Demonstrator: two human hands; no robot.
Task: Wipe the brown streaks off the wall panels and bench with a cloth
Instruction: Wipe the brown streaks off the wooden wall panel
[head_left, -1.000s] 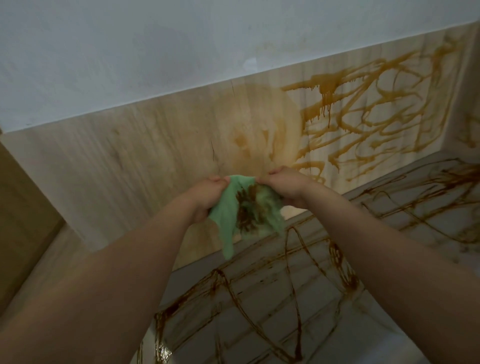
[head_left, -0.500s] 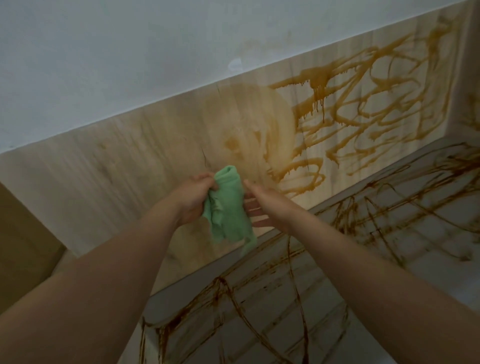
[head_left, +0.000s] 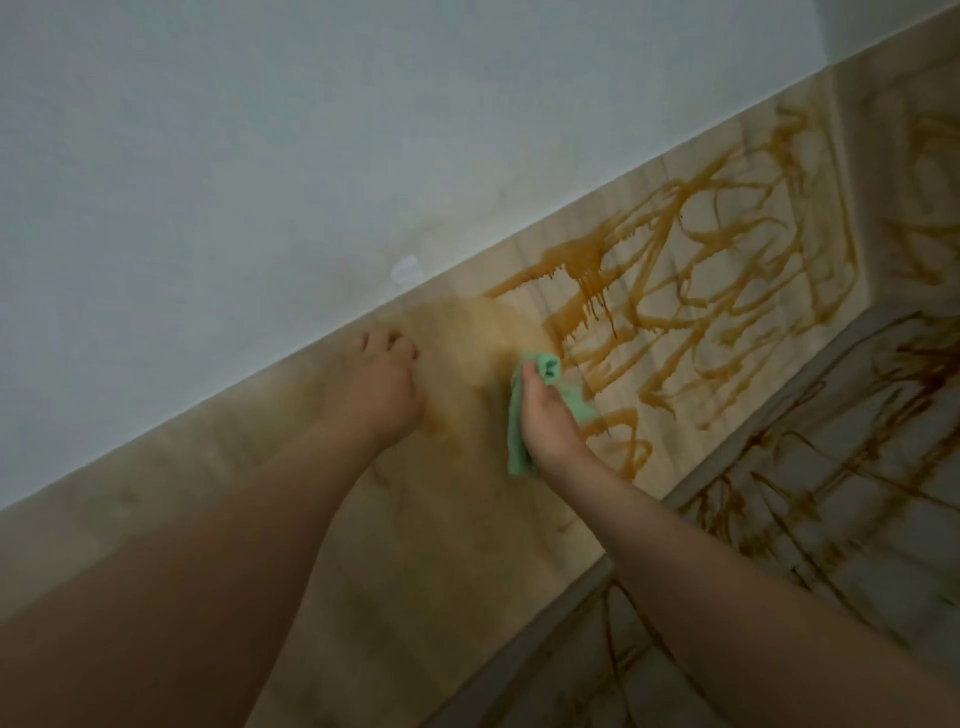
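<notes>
Partway through the wipe. Right hand grips a bunched green cloth, fingers curled round it, and presses it to the back panel. Left hand holds nothing. It rests on the panel just left of the cloth, near the panel's top edge, with its fingers apparently spread, though blur hides the detail.

Between the two hands and just above the cloth lies a pale tan smear. The streaks there are broken up but, by the look of it, not fully lifted. Left of and below the grip the panel shows only faint marks and reads as mostly done.

Right of the cloth, starting at its edge, thick brown streaks with drips cover the rest of the panel. Farther right a side panel is streaked too. Below and right of the grip the bench is crossed by darker lines, seemingly untouched.

Judgement: a minor share is cleaned. Most of the back panel, the side panel and the whole bench are left.
</notes>
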